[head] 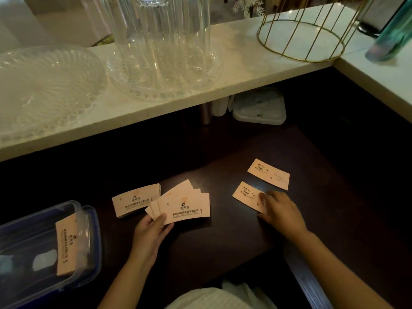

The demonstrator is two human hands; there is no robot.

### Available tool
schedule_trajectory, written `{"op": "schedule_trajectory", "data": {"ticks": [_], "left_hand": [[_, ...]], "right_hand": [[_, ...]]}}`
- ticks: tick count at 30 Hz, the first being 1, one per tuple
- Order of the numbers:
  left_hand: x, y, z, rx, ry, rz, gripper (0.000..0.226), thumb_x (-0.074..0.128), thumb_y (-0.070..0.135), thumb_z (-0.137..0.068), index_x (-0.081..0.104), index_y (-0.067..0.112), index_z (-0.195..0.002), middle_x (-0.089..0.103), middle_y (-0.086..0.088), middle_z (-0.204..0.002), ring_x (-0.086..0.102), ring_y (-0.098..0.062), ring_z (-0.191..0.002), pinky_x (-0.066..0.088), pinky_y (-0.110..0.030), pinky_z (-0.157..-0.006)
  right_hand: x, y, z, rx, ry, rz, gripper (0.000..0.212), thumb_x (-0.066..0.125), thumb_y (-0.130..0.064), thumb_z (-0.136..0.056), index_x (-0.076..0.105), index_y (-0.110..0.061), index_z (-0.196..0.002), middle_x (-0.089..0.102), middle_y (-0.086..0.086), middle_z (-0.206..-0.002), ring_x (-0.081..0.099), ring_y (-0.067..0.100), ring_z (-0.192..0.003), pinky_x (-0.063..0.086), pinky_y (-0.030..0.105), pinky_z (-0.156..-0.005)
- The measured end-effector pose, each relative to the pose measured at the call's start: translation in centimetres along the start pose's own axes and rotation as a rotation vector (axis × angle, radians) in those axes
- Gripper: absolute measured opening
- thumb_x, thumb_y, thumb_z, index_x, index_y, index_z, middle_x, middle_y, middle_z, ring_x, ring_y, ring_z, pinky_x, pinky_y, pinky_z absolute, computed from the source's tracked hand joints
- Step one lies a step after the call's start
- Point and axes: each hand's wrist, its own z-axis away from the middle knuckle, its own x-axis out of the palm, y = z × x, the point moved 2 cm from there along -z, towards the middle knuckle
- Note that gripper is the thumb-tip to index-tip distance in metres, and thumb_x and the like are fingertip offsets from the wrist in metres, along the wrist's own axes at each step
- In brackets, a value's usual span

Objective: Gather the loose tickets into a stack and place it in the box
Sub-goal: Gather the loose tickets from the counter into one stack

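Note:
My left hand (149, 235) holds a fan of several pale pink tickets (185, 205) just above the dark table. Left of the fan a thicker stack of tickets (136, 200) lies on the table. My right hand (282, 211) rests flat with its fingertips on one loose ticket (246, 195) at the right. Beyond it lies another loose ticket (268, 173), untouched. The clear plastic box (85, 239) with a blue rim sits at the lower left, and a stack of tickets (65, 244) stands on edge inside it.
A white counter (245, 70) runs above the dark table, carrying a glass plate (44, 85), a glass dish with upturned tumblers (160, 41) and a gold wire basket (303, 36). A translucent lidded container (259, 107) sits under the counter. A teal bottle (392, 34) stands at the far right.

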Motion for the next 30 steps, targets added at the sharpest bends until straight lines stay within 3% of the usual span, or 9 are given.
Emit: {"op": "schedule_trajectory", "data": {"ticks": [7,10,12,14,17,19,24,28,30], "left_hand": [[0.0,0.5,-0.2,-0.022,0.027,0.055,0.031,0.051,0.004,-0.088,0.054,0.014,-0.117,0.065,-0.008,-0.105,0.060,-0.019,-0.099,0.050,-0.033,-0.075],[0.4,0.8,-0.3,-0.027,0.027,0.067,0.030,0.050,0.004,-0.088,0.054,0.014,-0.117,0.065,-0.008,-0.104,0.060,-0.020,-0.098,0.050,-0.033,-0.074],[0.7,1.0,-0.3,-0.030,0.020,0.058,0.029,0.051,0.005,-0.088,0.054,0.015,-0.115,0.065,-0.008,-0.103,0.062,-0.021,-0.096,0.051,-0.033,-0.072],[1.0,1.2,-0.1,-0.030,0.010,0.042,0.028,0.052,0.006,-0.088,0.055,0.015,-0.114,0.066,-0.009,-0.103,0.063,-0.021,-0.094,0.052,-0.032,-0.070],[1.6,1.6,0.2,-0.018,-0.021,0.022,0.028,0.052,0.007,-0.088,0.055,0.015,-0.115,0.066,-0.009,-0.103,0.063,-0.021,-0.094,0.053,-0.030,-0.068],[2.1,1.9,0.4,-0.001,-0.048,0.019,0.028,0.052,0.007,-0.088,0.056,0.016,-0.113,0.066,-0.008,-0.103,0.064,-0.022,-0.095,0.053,-0.029,-0.066],[3.0,2.5,1.1,0.065,-0.097,-0.004,0.022,0.055,0.007,-0.086,0.061,0.020,-0.102,0.070,-0.007,-0.099,0.069,-0.017,-0.088,0.056,-0.023,-0.061],[3.4,2.7,1.4,0.120,-0.106,-0.056,0.023,0.059,0.003,-0.082,0.061,0.019,-0.098,0.070,-0.006,-0.098,0.070,-0.012,-0.085,0.055,-0.020,-0.059],[3.4,2.6,1.3,0.128,-0.074,-0.071,0.025,0.059,0.001,-0.082,0.061,0.020,-0.098,0.070,-0.004,-0.097,0.069,-0.013,-0.084,0.055,-0.019,-0.059]], "right_hand": [[-0.1,-1.0,0.9,-0.090,0.090,0.087,0.037,0.040,-0.033,-0.095,0.044,-0.016,-0.127,0.054,0.011,-0.131,0.053,0.027,-0.115,0.052,0.039,-0.088],[-1.9,-1.4,0.9,0.024,0.103,0.039,0.025,0.042,-0.025,-0.094,0.048,-0.017,-0.117,0.064,0.006,-0.110,0.061,0.023,-0.091,0.055,0.039,-0.071],[-3.5,-2.4,1.0,0.152,0.171,-0.204,0.015,0.048,-0.021,-0.092,0.051,-0.020,-0.107,0.064,-0.001,-0.097,0.061,0.019,-0.077,0.052,0.034,-0.061],[-5.0,-4.3,1.0,0.207,0.191,-0.690,0.015,0.057,-0.012,-0.087,0.054,-0.022,-0.097,0.063,-0.006,-0.089,0.063,0.012,-0.072,0.050,0.024,-0.054],[-6.5,-8.1,1.1,0.029,0.038,-1.069,0.026,0.065,-0.002,-0.081,0.057,-0.027,-0.085,0.065,-0.006,-0.079,0.065,-0.002,-0.064,0.048,0.011,-0.047],[-6.3,-10.0,1.0,-0.020,-0.056,-1.035,0.028,0.066,-0.007,-0.080,0.056,-0.033,-0.082,0.066,-0.008,-0.080,0.066,-0.001,-0.066,0.050,0.011,-0.049],[-4.5,-11.9,0.4,-0.008,-0.072,-0.944,0.024,0.066,-0.012,-0.081,0.059,-0.034,-0.088,0.067,-0.006,-0.099,0.066,0.008,-0.086,0.058,0.022,-0.064],[-3.8,-12.7,0.2,-0.015,-0.077,-0.926,0.024,0.067,-0.014,-0.081,0.057,-0.036,-0.083,0.067,-0.005,-0.101,0.067,0.010,-0.086,0.061,0.031,-0.063],[-3.5,-12.5,0.0,-0.018,-0.072,-0.919,0.021,0.068,-0.017,-0.080,0.057,-0.033,-0.086,0.066,-0.007,-0.097,0.066,0.008,-0.083,0.060,0.028,-0.060]]}}
